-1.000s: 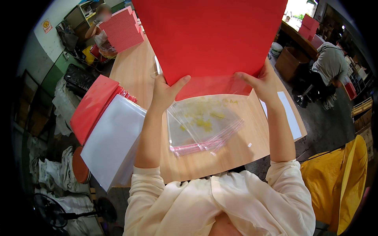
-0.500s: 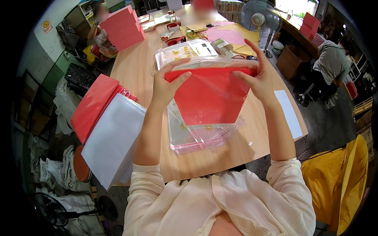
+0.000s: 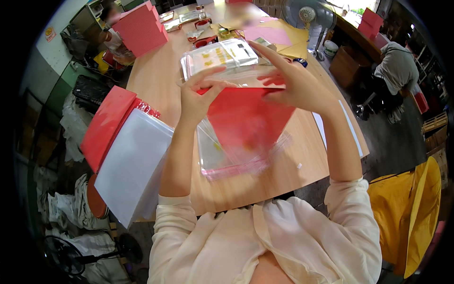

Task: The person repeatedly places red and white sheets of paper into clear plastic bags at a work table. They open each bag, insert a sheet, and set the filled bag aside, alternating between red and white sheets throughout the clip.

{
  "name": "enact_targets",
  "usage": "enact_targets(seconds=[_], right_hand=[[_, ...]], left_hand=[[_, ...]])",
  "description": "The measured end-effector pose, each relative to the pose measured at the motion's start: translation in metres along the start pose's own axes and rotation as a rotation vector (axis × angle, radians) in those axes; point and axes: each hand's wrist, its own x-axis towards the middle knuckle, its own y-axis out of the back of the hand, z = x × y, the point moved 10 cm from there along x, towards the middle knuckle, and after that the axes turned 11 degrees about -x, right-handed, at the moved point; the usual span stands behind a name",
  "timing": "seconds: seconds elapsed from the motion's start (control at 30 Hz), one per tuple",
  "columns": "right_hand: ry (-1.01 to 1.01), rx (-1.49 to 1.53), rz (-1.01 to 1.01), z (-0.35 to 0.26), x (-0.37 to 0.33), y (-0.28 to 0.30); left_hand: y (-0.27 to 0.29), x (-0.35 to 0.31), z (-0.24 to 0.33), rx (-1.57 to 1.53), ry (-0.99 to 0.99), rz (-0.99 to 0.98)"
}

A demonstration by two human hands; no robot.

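A red sheet (image 3: 250, 113) in a clear plastic sleeve is held up over the table, its top edge toward the far side. My left hand (image 3: 201, 97) grips its upper left corner, thumb in front. At the upper right, my right hand (image 3: 298, 87) has its fingers apart, the index stretched out and the thumb at the red front near the top edge. A clear flap shows above that edge between the hands. Beneath the sheet lies a pile of clear plastic sleeves (image 3: 217, 173) with pinkish edges, partly hidden by it.
Red folders (image 3: 106, 125) and white sheets (image 3: 135, 161) are stacked at the table's left edge. Beyond my hands lies a clear-wrapped pack (image 3: 220, 57), with tape rolls (image 3: 224, 33) farther off. A tall pink stack (image 3: 141, 31) stands far left, a fan (image 3: 307, 16) far right. Two people sit nearby.
My right hand has moved inward and left along the top edge, away from the right corner. My left hand still grips the left corner. The clear flap's shape has changed.
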Motion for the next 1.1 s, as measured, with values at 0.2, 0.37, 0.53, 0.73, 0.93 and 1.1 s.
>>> enact_targets(seconds=[0.2,0.37,0.53,0.73,0.93,1.1], right_hand=[[0.024,-0.159,0.009,0.006,0.025,-0.006],[-0.345,0.201,0.375,0.074,-0.023,0.032],[-0.599,0.978,0.691,0.171,-0.121,-0.063],[-1.110,1.414,0.526,0.167,-0.212,-0.268],[-1.133,1.378,0.459,0.151,-0.219,-0.282],[-1.112,1.120,-0.195,0.119,-0.228,-0.279]], left_hand=[[0.039,-0.017,0.014,-0.295,-0.225,0.506],[0.059,-0.086,-0.021,-0.300,-0.127,0.486],[-0.047,-0.198,-0.113,-0.581,0.746,0.343],[-0.091,-0.284,-0.165,-0.726,0.951,0.418],[-0.068,-0.292,-0.170,-0.569,0.992,0.443],[-0.057,-0.288,-0.170,-0.401,0.963,0.407]])
